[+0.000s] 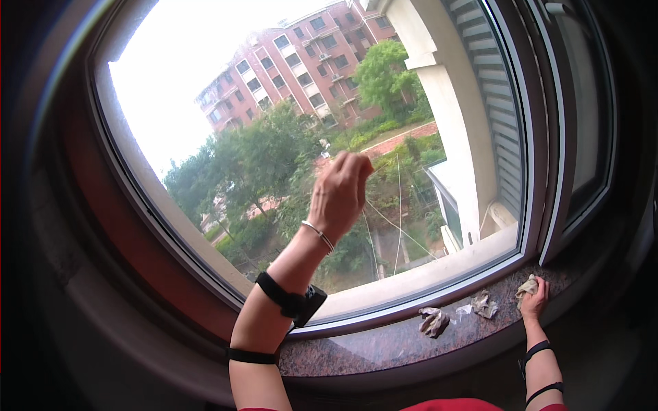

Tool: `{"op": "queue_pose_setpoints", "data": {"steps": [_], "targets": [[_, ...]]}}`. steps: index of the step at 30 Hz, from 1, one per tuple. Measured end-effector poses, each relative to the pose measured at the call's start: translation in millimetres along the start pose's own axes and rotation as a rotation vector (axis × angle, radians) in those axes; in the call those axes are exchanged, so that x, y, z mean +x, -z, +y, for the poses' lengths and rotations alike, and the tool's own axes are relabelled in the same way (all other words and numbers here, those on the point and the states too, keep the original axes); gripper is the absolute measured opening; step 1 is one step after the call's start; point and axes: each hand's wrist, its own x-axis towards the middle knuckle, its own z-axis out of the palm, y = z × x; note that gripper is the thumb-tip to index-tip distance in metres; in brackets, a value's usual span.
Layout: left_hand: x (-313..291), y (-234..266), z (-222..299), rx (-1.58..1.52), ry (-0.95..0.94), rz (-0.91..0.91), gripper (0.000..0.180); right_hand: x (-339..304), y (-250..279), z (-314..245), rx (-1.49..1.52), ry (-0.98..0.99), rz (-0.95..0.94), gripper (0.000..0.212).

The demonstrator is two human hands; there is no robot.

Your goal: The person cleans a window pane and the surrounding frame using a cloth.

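Observation:
My left hand (339,190) is raised in front of the large window pane (274,205), its fingers bent and pressed together. Whatever it may hold is hidden behind the fingers. Low at the right, my right hand (537,299) grips a crumpled beige rag (526,288) on the speckled stone windowsill (370,349). To the left of that rag lie a crumpled greyish wad (484,305), a small white scrap (464,309) and another crumpled, darker-stained wad (433,322); I cannot tell whether these are cloth or paper.
A dark window frame (534,164) surrounds the pane. To the right stands a second framed sash (582,116) with a pale handle (558,9). Outside are trees, a red brick building (295,68) and thin pale lines crossing below my left hand.

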Motion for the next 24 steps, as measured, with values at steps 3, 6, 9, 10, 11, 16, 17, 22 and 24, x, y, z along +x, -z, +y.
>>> {"op": "queue_pose_setpoints", "data": {"steps": [3, 6, 9, 10, 11, 16, 17, 22, 24], "targets": [[-86.0, -50.8, 29.8, -0.308, 0.064, -0.33, 0.007, -1.8, -2.7, 8.9, 0.009, -0.015, -0.017, 0.027], [-179.5, -94.5, 42.7, -0.486, 0.319, -0.536, 0.006, 3.7, -5.5, 1.7, -0.048, 0.002, -0.027, 0.034], [-239.3, -113.4, 55.7, -0.632, 0.765, -0.734, 0.011, 12.3, -7.5, -4.8, -0.087, 0.043, -0.003, 0.029], [-256.9, -121.9, 52.4, -0.719, 0.882, -0.742, 0.013, 14.3, -12.4, -3.8, -0.088, 0.042, -0.007, 0.028], [-272.3, -131.0, 51.2, -0.799, 0.997, -0.742, 0.015, 13.9, -15.8, -1.2, -0.084, 0.045, -0.006, 0.026], [-294.2, -152.5, 61.4, -0.951, 1.197, -0.638, 0.014, 12.5, -14.0, 2.3, -0.119, 0.064, -0.007, 0.025], [-294.4, -154.2, 64.4, -0.908, 1.203, -0.666, 0.013, 11.9, -11.3, 3.8, -0.128, 0.078, -0.01, 0.025], [-294.8, -153.2, 73.3, -0.803, 1.222, -0.674, 0.009, 8.1, -5.6, 1.8, -0.135, 0.07, -0.02, 0.025], [-293.7, -152.6, 73.4, -0.766, 1.182, -0.7, 0.009, 8.7, -4.5, 2.1, -0.137, 0.076, -0.017, 0.025]]}}
